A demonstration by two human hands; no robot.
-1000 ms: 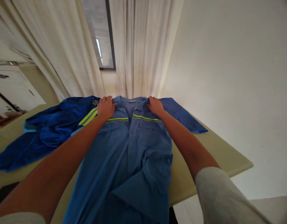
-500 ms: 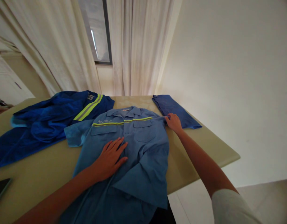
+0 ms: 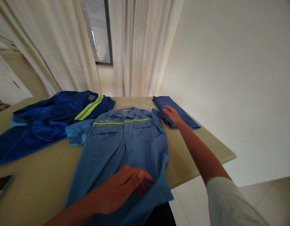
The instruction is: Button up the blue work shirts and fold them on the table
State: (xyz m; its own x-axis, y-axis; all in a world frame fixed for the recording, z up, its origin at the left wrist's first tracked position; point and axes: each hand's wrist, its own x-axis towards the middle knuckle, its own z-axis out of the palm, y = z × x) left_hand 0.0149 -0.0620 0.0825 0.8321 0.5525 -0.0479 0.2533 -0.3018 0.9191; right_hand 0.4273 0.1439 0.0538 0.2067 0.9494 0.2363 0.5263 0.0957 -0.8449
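Note:
A blue short-sleeved work shirt (image 3: 107, 147) lies front up, its collar towards the far side and a yellow stripe across the chest. My left hand (image 3: 126, 186) is over its lower front, thumb and index finger apart and the other fingers bent. Beside those fingertips the shirt's front edge is raised and folded; whether they touch the cloth is unclear. At the right sleeve end, my right hand (image 3: 172, 115) has its fingers loosely spread at the cuff, which stands slightly up from the table. Nothing is plainly gripped by either hand.
A darker blue garment (image 3: 53, 117) with a yellow-and-grey band lies crumpled at left. A folded blue garment (image 3: 182, 116) lies at the far right of the beige table (image 3: 189, 160). A dark flat device (image 3: 1, 186) rests at the left edge. Curtains and a wall stand behind.
My left hand has gone from lying flat on the shirt's middle to its lower front, where cloth has lifted. My right hand has loosened from the sleeve and shifted slightly left and away.

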